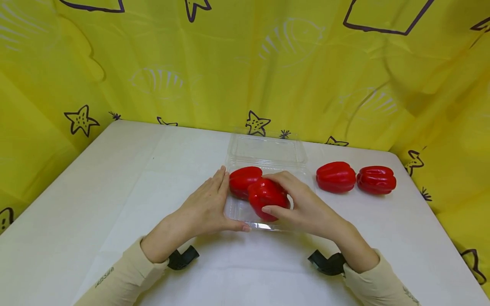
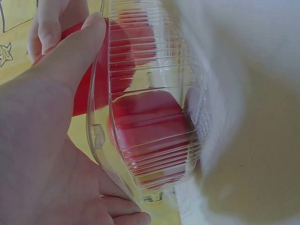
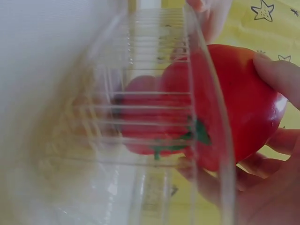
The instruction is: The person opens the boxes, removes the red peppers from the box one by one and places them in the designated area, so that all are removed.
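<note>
My right hand [image 1: 306, 206] grips a red bell pepper [image 1: 265, 197], with the thumb on its near side and the fingers around the back. This pepper is over the clear plastic clamshell container [image 1: 264, 226], overlapping another red bell pepper [image 1: 242, 177] that lies inside at the left. In the right wrist view, the held bell pepper [image 3: 246, 108] rises above the container rim, and a green stem shows through the plastic. Against the container's left side rests my left hand [image 1: 206, 206], fingers straight, thumb stretched along the front edge. Through the ribbed wall, the left wrist view shows the inner pepper [image 2: 150, 126].
The container's lid [image 1: 268, 149] is folded back toward the yellow patterned curtain [image 1: 214, 63]. Right of the container, two more red bell peppers [image 1: 336, 177] lie side by side on the white table [image 1: 245, 276]. Dark wrist mounts [image 1: 327, 262] sit below both forearms.
</note>
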A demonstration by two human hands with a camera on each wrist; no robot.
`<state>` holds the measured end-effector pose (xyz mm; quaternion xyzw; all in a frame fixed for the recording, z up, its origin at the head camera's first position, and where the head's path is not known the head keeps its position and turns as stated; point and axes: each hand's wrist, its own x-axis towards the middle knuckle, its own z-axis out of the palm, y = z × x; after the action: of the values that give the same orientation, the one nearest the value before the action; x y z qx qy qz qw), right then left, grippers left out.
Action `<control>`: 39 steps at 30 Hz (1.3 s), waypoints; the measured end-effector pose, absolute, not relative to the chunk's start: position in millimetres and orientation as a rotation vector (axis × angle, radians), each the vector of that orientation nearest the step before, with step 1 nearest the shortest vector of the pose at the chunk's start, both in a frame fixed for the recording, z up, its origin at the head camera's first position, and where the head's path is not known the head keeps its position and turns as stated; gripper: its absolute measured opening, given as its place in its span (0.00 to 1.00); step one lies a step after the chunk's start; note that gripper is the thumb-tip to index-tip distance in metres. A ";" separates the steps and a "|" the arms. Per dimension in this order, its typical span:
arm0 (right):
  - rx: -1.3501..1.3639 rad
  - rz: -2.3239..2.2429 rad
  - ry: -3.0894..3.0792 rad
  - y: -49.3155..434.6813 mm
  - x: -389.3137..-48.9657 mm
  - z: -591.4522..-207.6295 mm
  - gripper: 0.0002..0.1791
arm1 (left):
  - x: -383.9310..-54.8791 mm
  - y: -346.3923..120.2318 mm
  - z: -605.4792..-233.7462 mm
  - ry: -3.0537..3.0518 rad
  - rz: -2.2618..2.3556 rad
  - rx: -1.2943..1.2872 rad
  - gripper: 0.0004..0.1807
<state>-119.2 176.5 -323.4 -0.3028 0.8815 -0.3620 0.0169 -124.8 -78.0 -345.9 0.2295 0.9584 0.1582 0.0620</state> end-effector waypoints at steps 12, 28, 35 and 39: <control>-0.950 -1.040 2.914 195.5 -113.2 -303.4 0.36 | -125.4 -76.5 -346.4 2.883 0.479 0.662 0.73; -0.895 -0.903 3.106 224.4 -111.0 -285.1 0.35 | -125.5 -76.8 -344.7 2.862 0.465 0.659 0.74; -0.876 -0.861 3.153 235.7 -109.8 -280.0 0.36 | -125.8 -80.0 -344.1 2.876 0.441 0.693 0.73; -0.801 -0.810 3.164 240.7 -109.6 -278.8 0.36 | -125.9 -80.2 -344.0 2.878 0.442 0.696 0.73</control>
<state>-109.6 240.7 -278.8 -0.2368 0.9351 -0.2393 -0.1102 -125.9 -80.2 -344.0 0.2319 0.9587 0.1473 0.0739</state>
